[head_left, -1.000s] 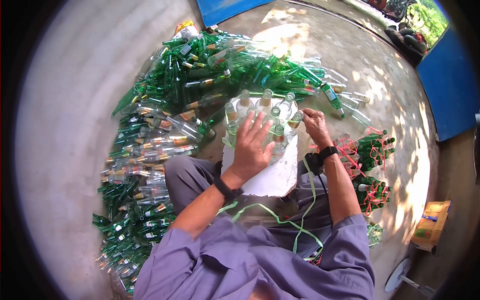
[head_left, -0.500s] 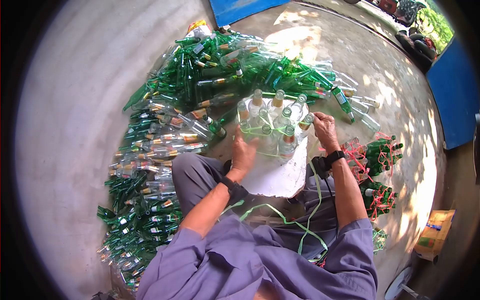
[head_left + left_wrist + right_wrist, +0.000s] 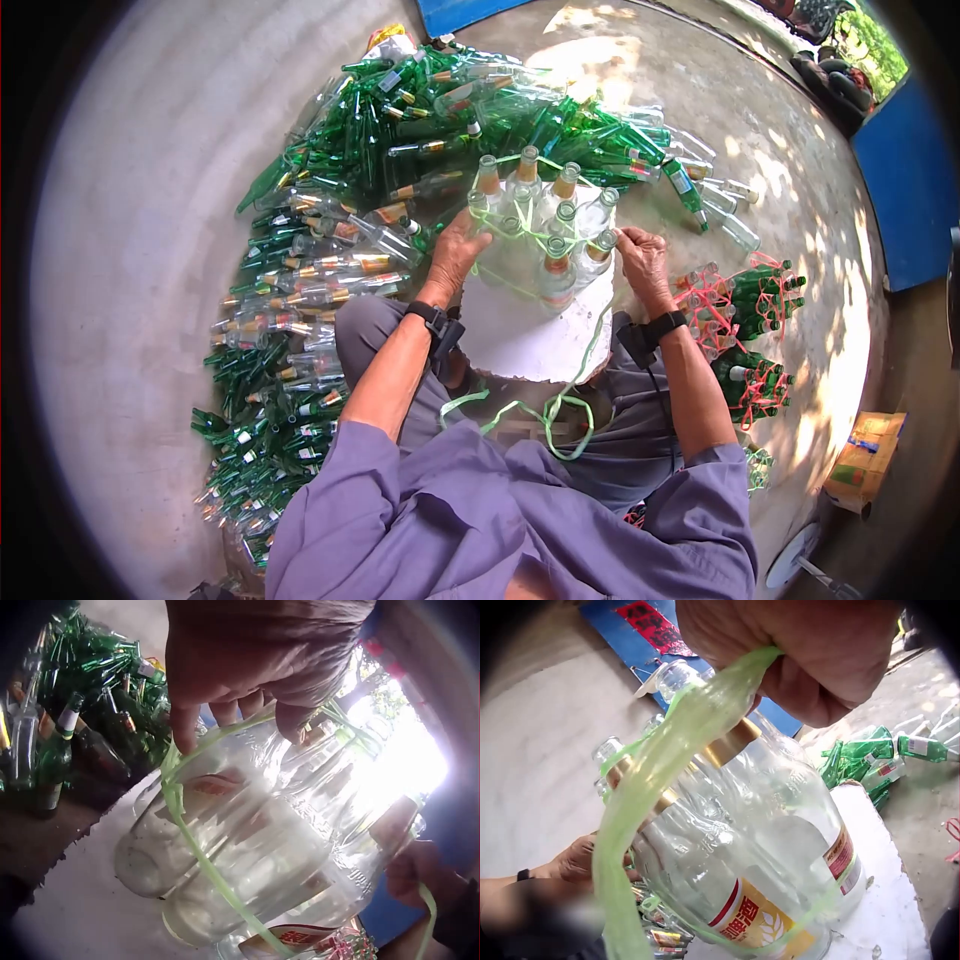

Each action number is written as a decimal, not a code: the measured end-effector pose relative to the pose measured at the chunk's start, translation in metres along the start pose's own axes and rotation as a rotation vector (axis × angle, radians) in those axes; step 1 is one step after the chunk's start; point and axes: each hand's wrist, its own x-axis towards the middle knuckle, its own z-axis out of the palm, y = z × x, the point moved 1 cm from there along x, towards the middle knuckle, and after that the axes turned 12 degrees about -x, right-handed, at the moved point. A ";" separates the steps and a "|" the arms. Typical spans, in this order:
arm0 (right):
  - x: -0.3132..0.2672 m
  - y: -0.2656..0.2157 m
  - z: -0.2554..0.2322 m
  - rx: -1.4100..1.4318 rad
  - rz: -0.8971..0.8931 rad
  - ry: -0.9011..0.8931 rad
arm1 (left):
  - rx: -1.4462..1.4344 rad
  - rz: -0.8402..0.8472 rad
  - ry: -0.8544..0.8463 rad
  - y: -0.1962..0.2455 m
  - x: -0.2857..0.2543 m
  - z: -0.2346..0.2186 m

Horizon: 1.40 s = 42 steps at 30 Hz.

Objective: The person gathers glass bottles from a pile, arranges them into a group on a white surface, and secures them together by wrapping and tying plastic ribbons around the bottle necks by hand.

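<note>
Several clear bottles (image 3: 556, 272) stand close together on a white board (image 3: 520, 340), with green strap looped around and between their necks. At the left side of this group, the left hand (image 3: 455, 255) grips a bottle top; in the left wrist view, the fingers of that hand (image 3: 259, 656) curl over the strap (image 3: 214, 877) and bottle tops. On the opposite side, the right hand (image 3: 645, 268) pinches green strap beside a bottle neck. The right wrist view shows the strap (image 3: 634, 817) hanging from the curled fingers of this hand (image 3: 802, 656). The left fingertips are partly hidden.
Loose green and clear bottles (image 3: 370, 150) lie heaped in front and along the left. Bottles bound with red strap (image 3: 765, 300) stand at the right. A loose green strap tail (image 3: 560, 440) hangs near the lap. A cardboard box (image 3: 865, 460) is at the far right.
The left hand has moved off the middle bottles to the group's left side and grips there. The bottle tops have shifted forward. The right hand stays beside the group; the strap tail has drawn inward.
</note>
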 end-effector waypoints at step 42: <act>0.009 0.005 -0.006 0.039 0.004 -0.092 | 0.008 0.113 0.216 -0.013 -0.037 0.012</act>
